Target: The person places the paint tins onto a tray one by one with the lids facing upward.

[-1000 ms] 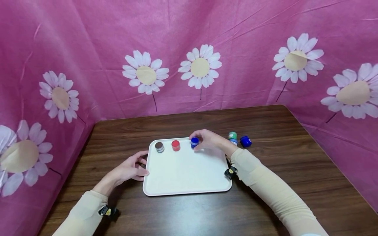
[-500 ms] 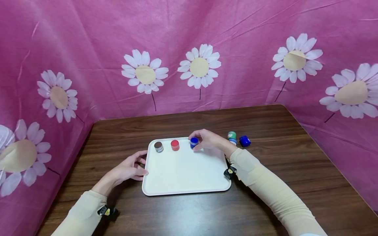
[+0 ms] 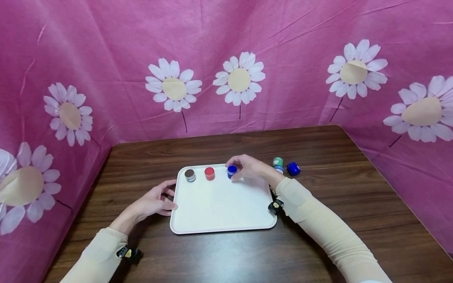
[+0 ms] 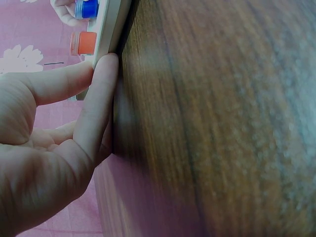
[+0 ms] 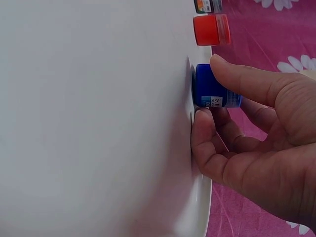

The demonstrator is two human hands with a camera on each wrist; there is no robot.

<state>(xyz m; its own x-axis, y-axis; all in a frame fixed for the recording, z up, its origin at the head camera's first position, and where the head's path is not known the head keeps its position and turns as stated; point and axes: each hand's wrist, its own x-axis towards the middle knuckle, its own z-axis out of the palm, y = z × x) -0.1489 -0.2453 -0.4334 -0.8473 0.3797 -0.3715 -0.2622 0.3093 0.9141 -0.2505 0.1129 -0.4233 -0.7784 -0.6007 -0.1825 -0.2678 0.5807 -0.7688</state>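
My right hand (image 3: 247, 167) grips a blue paint jar (image 3: 231, 170) at the far side of a white tray (image 3: 219, 212). In the right wrist view this jar (image 5: 205, 84) stands upright on the tray, the thumb at its lid and the fingers on its other side. A brown-lidded jar (image 3: 190, 175) and a red jar (image 3: 209, 173) stand in a row to its left. My left hand (image 3: 152, 202) holds the tray's left rim; in the left wrist view the thumb and a finger (image 4: 98, 94) pinch the tray's edge (image 4: 114, 27).
Right of the tray, a green jar (image 3: 277, 161), a light-blue jar (image 3: 278, 169) and another dark-blue jar (image 3: 293, 169) are on the wooden table (image 3: 318, 149), partly behind my right wrist. A pink flowered cloth (image 3: 283, 31) hangs around the table.
The whole head view has shifted very slightly. Both hands keep their hold, and the blue jar stays in almost the same spot on the tray.
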